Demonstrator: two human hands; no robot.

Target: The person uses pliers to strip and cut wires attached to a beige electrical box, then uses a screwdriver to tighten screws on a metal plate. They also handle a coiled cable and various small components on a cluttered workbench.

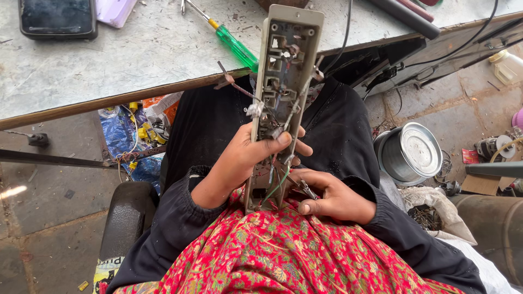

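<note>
Beige socket strip (283,92) gripped by left hand (248,158); right hand (332,198) pinches pliers (306,189); screwdriver (231,41) behind.

Bright, even daylight, soft and diffuse; no hard-edged shadows. Pale desk (136,60) top reads near-white, slightly washed out but scratches visible. Dim zone under desk edge; black sleeves and lap lose detail there. Small hot glare patch on floor (13,191) at left edge. Shiny metal pot (409,151) at right shows soft highlight on lid. Dark screen (57,16) top left reflects faint grey. Centre sharp: wires and red patterned cloth (283,256) crisp. Wide-angle bend at edges; desk edge slants, corners stretched, slightly softer.
</note>
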